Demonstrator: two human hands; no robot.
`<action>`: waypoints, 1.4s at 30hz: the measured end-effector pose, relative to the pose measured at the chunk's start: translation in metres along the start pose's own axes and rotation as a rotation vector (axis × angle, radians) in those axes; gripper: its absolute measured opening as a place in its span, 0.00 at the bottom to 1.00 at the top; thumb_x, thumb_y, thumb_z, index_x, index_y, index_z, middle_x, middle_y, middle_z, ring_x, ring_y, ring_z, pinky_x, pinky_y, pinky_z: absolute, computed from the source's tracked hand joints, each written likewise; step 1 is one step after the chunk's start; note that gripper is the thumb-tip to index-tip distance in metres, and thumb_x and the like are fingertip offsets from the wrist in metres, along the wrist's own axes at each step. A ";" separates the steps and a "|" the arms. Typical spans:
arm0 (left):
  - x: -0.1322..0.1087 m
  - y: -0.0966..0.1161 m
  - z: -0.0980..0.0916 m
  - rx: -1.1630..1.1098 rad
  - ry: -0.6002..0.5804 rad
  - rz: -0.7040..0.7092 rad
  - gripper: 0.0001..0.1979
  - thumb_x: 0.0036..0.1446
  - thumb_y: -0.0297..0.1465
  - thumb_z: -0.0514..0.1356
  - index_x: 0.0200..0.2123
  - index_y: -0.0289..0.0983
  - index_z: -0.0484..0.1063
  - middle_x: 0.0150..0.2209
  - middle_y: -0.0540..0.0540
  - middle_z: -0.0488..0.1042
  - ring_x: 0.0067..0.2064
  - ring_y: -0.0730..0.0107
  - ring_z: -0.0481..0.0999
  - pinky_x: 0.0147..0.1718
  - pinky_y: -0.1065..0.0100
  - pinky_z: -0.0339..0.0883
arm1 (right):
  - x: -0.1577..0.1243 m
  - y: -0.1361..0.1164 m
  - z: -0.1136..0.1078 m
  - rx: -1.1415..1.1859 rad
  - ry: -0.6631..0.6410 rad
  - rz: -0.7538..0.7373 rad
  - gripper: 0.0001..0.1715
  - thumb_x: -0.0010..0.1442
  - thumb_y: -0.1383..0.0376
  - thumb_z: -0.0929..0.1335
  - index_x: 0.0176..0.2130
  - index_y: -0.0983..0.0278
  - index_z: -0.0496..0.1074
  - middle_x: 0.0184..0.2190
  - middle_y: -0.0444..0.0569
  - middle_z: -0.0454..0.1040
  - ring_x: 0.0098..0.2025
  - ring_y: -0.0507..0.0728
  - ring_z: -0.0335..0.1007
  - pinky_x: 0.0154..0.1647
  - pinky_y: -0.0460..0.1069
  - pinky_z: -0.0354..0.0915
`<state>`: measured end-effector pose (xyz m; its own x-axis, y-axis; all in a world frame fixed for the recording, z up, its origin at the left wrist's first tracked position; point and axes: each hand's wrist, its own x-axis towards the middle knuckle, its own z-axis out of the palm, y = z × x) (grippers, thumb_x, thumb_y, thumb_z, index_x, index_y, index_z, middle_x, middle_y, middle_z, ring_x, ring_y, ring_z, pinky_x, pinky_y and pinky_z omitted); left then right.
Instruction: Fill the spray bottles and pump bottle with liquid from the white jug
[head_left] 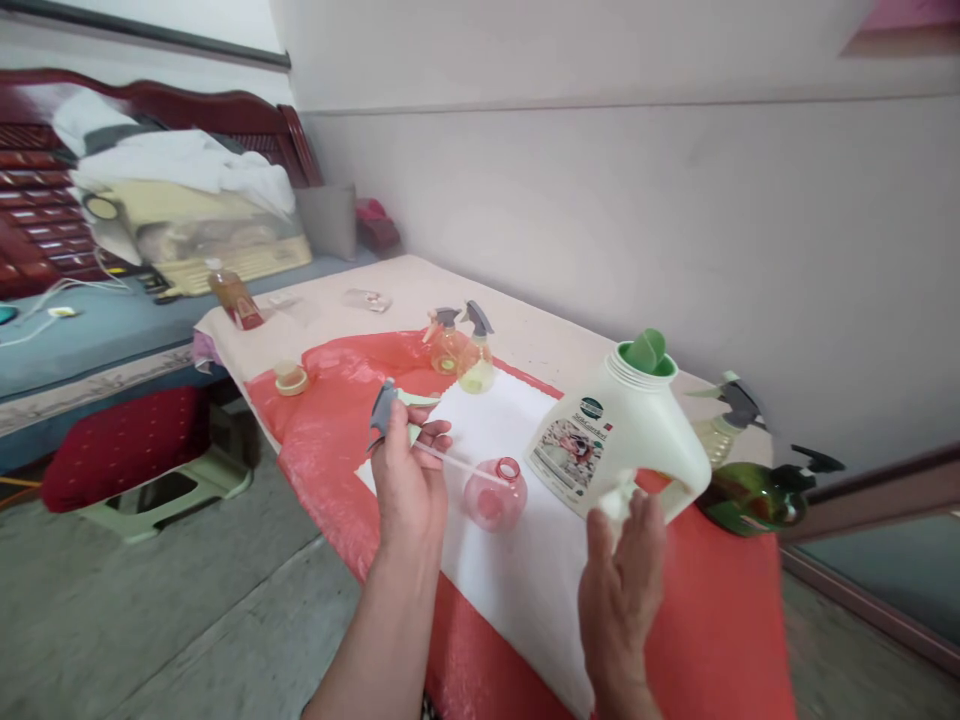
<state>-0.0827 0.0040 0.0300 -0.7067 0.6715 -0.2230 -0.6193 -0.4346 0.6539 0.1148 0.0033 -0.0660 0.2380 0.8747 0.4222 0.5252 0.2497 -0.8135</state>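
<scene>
While left grip (411, 475) holds spray head (383, 412) near pink bottle (491, 502), right grip (624, 570) pinches blurred white item (619, 499).

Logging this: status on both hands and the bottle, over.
Left hand holding spray head. Right hand holding white item, blurred. Pink bottle uncapped. Jug close by.

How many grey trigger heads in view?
4: one head in the left hand, one atop the orange bottle, one atop the yellow bottle, one right of the jug. Others may be hidden.
</scene>
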 end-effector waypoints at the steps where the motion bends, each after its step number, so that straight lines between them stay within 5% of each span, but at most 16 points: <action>1: 0.000 0.000 0.000 -0.009 0.014 0.029 0.17 0.51 0.43 0.66 0.29 0.36 0.68 0.33 0.52 0.70 0.31 0.77 0.73 0.30 0.74 0.65 | -0.013 -0.001 0.004 -0.009 -0.078 0.072 0.40 0.61 0.54 0.65 0.66 0.61 0.49 0.64 0.61 0.55 0.65 0.70 0.54 0.60 0.69 0.57; 5: -0.005 -0.002 0.001 0.010 -0.037 0.120 0.17 0.54 0.46 0.64 0.32 0.38 0.69 0.37 0.51 0.70 0.32 0.75 0.75 0.32 0.73 0.67 | -0.036 0.000 0.036 0.047 -0.364 -0.026 0.53 0.51 0.52 0.72 0.67 0.58 0.46 0.64 0.58 0.58 0.64 0.72 0.57 0.57 0.69 0.63; 8: -0.010 -0.005 0.005 0.090 -0.090 0.203 0.17 0.55 0.47 0.62 0.34 0.39 0.70 0.40 0.49 0.72 0.32 0.74 0.75 0.30 0.71 0.67 | -0.029 0.004 0.061 0.032 -0.356 -0.233 0.51 0.53 0.54 0.71 0.66 0.60 0.45 0.61 0.61 0.62 0.60 0.71 0.62 0.55 0.67 0.66; 12: -0.017 -0.006 0.007 0.358 -0.190 0.216 0.17 0.57 0.48 0.61 0.34 0.40 0.72 0.27 0.51 0.71 0.24 0.74 0.71 0.28 0.71 0.64 | -0.019 0.002 0.070 0.024 -0.344 -0.307 0.41 0.56 0.56 0.69 0.63 0.62 0.50 0.56 0.62 0.67 0.57 0.69 0.67 0.54 0.67 0.67; 14: -0.020 -0.007 0.007 0.485 -0.262 0.173 0.15 0.56 0.46 0.62 0.32 0.39 0.74 0.23 0.51 0.70 0.24 0.73 0.70 0.28 0.71 0.63 | -0.018 -0.003 0.061 0.019 -0.350 -0.336 0.38 0.56 0.58 0.69 0.61 0.62 0.53 0.55 0.61 0.68 0.56 0.68 0.67 0.53 0.67 0.68; 18: -0.023 -0.015 0.006 0.589 -0.321 0.042 0.15 0.54 0.46 0.65 0.33 0.39 0.77 0.32 0.45 0.76 0.35 0.66 0.75 0.36 0.68 0.66 | -0.016 -0.016 0.023 -0.036 -0.426 -0.408 0.38 0.55 0.63 0.68 0.62 0.62 0.53 0.58 0.61 0.64 0.60 0.68 0.63 0.56 0.67 0.66; 23: -0.033 -0.032 0.007 0.629 -0.452 -0.141 0.22 0.56 0.52 0.59 0.31 0.38 0.78 0.35 0.41 0.77 0.39 0.63 0.75 0.37 0.67 0.66 | -0.011 -0.019 -0.024 -0.155 -0.413 -0.306 0.42 0.51 0.62 0.69 0.61 0.62 0.53 0.53 0.57 0.68 0.52 0.67 0.70 0.49 0.63 0.72; 29: -0.049 -0.049 0.013 0.364 -0.504 -0.322 0.21 0.55 0.50 0.62 0.28 0.37 0.75 0.38 0.41 0.77 0.40 0.61 0.77 0.40 0.64 0.69 | 0.002 -0.014 -0.044 -0.147 -0.299 -0.524 0.40 0.51 0.64 0.69 0.61 0.61 0.56 0.54 0.57 0.67 0.55 0.67 0.66 0.52 0.64 0.69; 33: -0.055 -0.053 0.016 0.362 -0.507 -0.309 0.18 0.55 0.46 0.64 0.28 0.36 0.75 0.39 0.41 0.78 0.42 0.61 0.78 0.43 0.64 0.69 | 0.009 -0.017 -0.052 -0.178 -0.284 -0.561 0.42 0.49 0.66 0.69 0.61 0.61 0.57 0.54 0.58 0.67 0.54 0.67 0.66 0.52 0.64 0.68; 38: -0.061 -0.055 0.018 0.377 -0.481 -0.305 0.16 0.54 0.43 0.65 0.26 0.35 0.72 0.38 0.40 0.78 0.42 0.59 0.77 0.44 0.61 0.68 | 0.009 -0.024 -0.059 -0.091 -0.295 -0.491 0.42 0.46 0.67 0.70 0.60 0.58 0.60 0.52 0.55 0.70 0.53 0.66 0.68 0.51 0.63 0.68; 42: -0.064 -0.055 0.017 0.355 -0.491 -0.325 0.16 0.55 0.42 0.64 0.24 0.35 0.71 0.36 0.41 0.78 0.42 0.59 0.78 0.44 0.61 0.69 | 0.010 -0.030 -0.064 0.175 -0.455 -0.129 0.37 0.45 0.65 0.71 0.55 0.57 0.65 0.50 0.52 0.73 0.50 0.64 0.72 0.49 0.61 0.70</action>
<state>0.0026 -0.0044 0.0207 -0.2147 0.9652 -0.1491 -0.5649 0.0018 0.8252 0.1532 -0.0217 -0.0115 -0.2203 0.9147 0.3388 0.3726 0.3998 -0.8374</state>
